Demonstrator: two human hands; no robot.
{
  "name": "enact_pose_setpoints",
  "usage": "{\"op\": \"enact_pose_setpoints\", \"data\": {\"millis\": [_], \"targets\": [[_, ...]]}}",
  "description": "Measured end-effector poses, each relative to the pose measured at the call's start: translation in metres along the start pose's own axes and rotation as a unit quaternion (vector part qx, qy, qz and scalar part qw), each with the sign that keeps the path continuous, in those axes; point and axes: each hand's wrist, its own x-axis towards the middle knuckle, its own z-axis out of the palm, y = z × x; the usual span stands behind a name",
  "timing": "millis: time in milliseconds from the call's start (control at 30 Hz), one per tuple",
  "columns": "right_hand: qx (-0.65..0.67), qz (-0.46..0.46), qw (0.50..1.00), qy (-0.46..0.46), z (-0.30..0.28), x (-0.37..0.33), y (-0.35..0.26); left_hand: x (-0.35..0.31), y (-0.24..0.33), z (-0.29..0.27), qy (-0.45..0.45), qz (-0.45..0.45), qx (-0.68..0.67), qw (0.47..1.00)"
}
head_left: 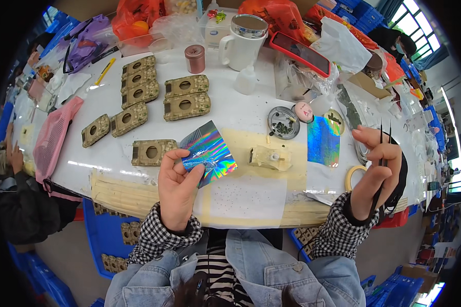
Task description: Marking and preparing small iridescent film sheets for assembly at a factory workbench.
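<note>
Pinching a corner of the foil (210,153) between thumb and fingers, your left hand (178,192) holds it above the tabletop (235,110). Your right hand (376,176) has its fingers curled around the tweezers (381,134), whose tips point up, apart, with no piece seen between them. Between your hands sits one tape-wrapped block (270,156); neither hand touches it.

Progress is hard to judge: you seem to be mid-step, with the foil in hand but nothing visibly being fitted. Each hull (153,152) has a bare round hole in its top, so those probably have work left; whether any is finished, you cannot tell.

Counting outward: two foils, one held and one lying flat near the dish (270,123); one pair of tweezers; one dish of dark bits, too small to count; one tape roll (350,177); eight hulls on the tabletop. Below, two trays (95,225) hold more, partly hidden.
</note>
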Motion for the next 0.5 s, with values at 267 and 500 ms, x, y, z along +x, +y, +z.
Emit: {"op": "enact_pose_setpoints", "data": {"millis": [267, 500], "targets": [[-0.026, -0.039, 0.999, -0.001, 0.018, -0.006, 0.045, 0.002, 0.0, -0.001, -0.001, -0.008, 0.001, 1.0], [0.009, 0.004, 1.0, 0.022, 0.016, -0.011, 0.053, 0.004, -0.001, 0.001, 0.001, -0.007, 0.011, 1.0]]}}
